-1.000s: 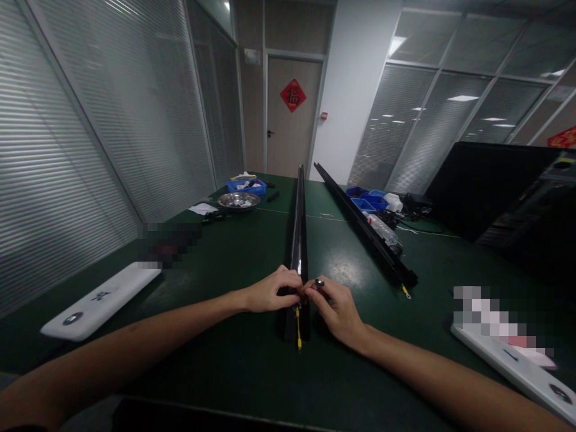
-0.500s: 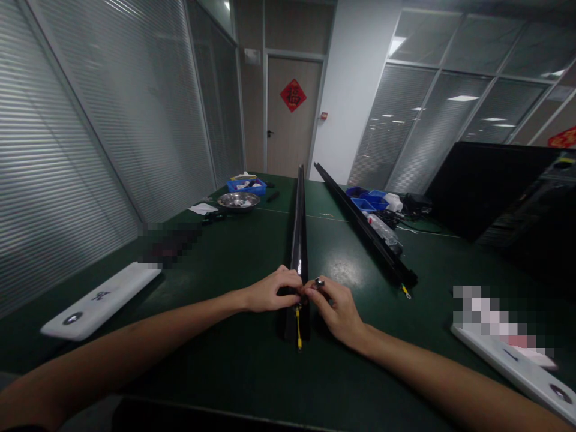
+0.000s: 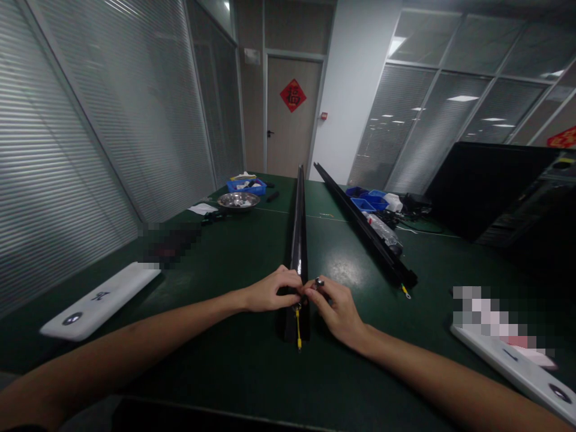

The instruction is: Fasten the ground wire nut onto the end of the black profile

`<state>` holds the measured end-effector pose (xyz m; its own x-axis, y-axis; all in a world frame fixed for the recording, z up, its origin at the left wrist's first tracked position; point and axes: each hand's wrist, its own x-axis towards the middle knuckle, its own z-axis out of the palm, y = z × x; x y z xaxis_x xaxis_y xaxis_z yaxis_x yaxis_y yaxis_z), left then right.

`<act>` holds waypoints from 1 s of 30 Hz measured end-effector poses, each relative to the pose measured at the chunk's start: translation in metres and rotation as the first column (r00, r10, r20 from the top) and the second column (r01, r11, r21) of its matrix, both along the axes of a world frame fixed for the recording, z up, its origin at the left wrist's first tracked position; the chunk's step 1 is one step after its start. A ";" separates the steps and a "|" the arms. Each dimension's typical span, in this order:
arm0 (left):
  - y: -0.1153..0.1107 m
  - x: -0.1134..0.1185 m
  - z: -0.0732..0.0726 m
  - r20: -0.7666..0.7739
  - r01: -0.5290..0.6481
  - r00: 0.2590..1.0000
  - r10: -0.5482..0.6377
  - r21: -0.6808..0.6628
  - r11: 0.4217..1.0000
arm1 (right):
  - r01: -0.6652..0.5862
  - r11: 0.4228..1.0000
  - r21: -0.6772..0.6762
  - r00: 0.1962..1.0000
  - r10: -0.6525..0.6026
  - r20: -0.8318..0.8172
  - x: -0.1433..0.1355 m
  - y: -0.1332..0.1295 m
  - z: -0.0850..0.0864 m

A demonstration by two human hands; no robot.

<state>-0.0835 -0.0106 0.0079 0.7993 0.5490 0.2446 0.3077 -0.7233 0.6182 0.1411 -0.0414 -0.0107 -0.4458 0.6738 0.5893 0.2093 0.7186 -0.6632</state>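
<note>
Nothing has clearly moved: left hand (image 3: 274, 291) and right hand (image 3: 341, 309) have fingertips pinched together, on what I can't tell, at the near end of the long, shiny, stiff-looking black rail (image 3: 297, 231) on the green counter (image 3: 234, 252), best held by its sides.

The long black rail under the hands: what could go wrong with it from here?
The left hand and right hand meet at the near part of the black rail, hiding whatever is between the fingertips; something small there might slip unseen. The yellow lead lies just below them and could snag on a finger. The shiny metal piece at the right fingers might scratch the rail.
</note>
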 end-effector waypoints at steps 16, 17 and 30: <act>0.001 0.000 -0.001 0.001 -0.001 1.000 0.001 -0.002 1.000 | 0.020 1.000 -0.012 1.000 -0.020 0.000 0.000 0.000 -0.001; 0.001 0.000 -0.001 0.000 0.000 1.000 0.000 -0.001 1.000 | 0.018 1.000 -0.010 1.000 -0.018 -0.002 0.000 0.000 0.000; 0.001 0.000 -0.001 0.014 0.011 1.000 -0.011 -0.004 1.000 | -0.003 0.999 -0.034 1.000 0.003 -0.006 0.001 0.001 -0.004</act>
<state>-0.0837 -0.0094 0.0067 0.8016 0.5412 0.2541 0.2909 -0.7243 0.6251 0.1425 -0.0405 -0.0143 -0.4441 0.6923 0.5688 0.2034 0.6962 -0.6885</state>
